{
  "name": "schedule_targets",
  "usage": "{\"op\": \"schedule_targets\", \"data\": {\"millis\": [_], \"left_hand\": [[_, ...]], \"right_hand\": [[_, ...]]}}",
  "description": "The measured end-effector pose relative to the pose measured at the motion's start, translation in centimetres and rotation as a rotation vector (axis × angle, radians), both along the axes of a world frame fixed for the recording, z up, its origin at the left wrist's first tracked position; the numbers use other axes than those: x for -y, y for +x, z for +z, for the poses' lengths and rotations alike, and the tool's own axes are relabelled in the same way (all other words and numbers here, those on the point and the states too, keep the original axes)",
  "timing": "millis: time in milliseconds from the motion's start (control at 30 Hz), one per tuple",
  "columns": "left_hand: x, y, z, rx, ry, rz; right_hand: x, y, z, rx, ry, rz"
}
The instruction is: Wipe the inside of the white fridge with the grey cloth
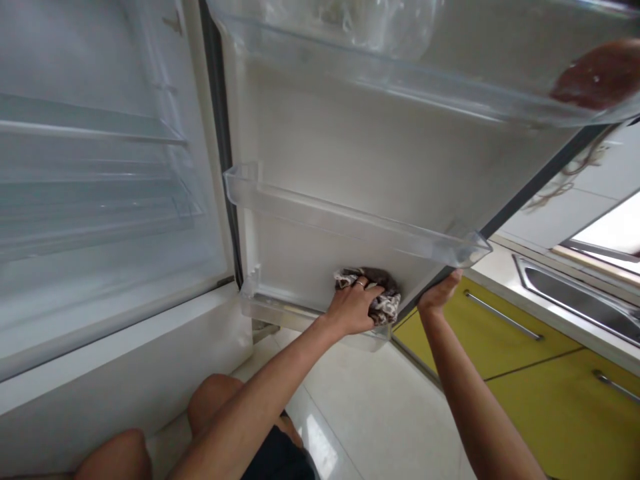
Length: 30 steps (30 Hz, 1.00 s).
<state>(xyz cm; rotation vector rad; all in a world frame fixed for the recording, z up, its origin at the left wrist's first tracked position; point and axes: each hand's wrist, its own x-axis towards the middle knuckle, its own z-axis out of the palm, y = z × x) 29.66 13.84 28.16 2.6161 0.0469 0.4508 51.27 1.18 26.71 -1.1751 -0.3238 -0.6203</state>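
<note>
My left hand [353, 307] is closed over a bunched brown-and-white patterned cloth [387, 308]. It presses the cloth against the inner panel of the open refrigerator door [380, 160], just above the lowest clear door bin [280, 311]. A ring shows on one finger. At the door's outer edge, my right hand [440, 293] grips the door, with its fingers partly hidden behind it. Over both hands runs the middle clear door bin [350, 220].
Left stands the refrigerator interior with glass shelves [90, 123]. The upper door bin [400, 77] holds a clear plastic item and a reddish-brown item [597, 75]. Yellow-green cabinets [565, 413] and a steel sink [580, 293] stand at right. Below are pale floor tiles [385, 407] and my bent knees.
</note>
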Motion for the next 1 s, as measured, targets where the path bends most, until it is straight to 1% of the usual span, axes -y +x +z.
{"op": "schedule_targets", "data": {"millis": [67,133,233,333,400,500,667,767,867,1000], "left_hand": [[-0.6,0.0,-0.5,-0.067,-0.014,-0.029],[-1.4,0.2,-0.9,-0.176,-0.039,-0.085],[-3.3,0.9,-1.7,-0.330,-0.084,-0.177],[-5.1,1.5,-2.3,-0.418,-0.115,-0.253],[-5.6,1.7,-2.4,-0.434,-0.125,-0.304],[-5.1,2.1,-2.2,-0.422,-0.098,-0.330],[-2.3,2.9,-1.8,-0.395,0.034,-0.248],[-1.2,3.2,-1.6,-0.412,0.104,-0.211],[-1.0,3.1,-1.3,-0.459,0.156,-0.189],[-1.4,2.6,-0.4,-0.509,0.206,-0.200]], "right_hand": [[0.0,0.3,-0.1,-0.009,0.010,-0.002],[0.0,0.4,-0.2,-0.001,0.011,-0.007],[0.0,0.5,-0.3,0.030,-0.010,-0.005],[0.0,0.8,-0.3,0.047,-0.037,-0.018],[0.0,1.0,-0.3,0.027,-0.064,-0.046],[0.0,1.1,-0.1,-0.002,-0.099,-0.083],[0.0,0.7,0.0,0.015,-0.020,-0.015],[-0.1,0.5,0.0,0.031,0.006,-0.021],[-0.1,0.4,0.0,0.012,-0.005,-0.041],[-0.2,0.2,0.3,-0.012,-0.014,-0.028]]}}
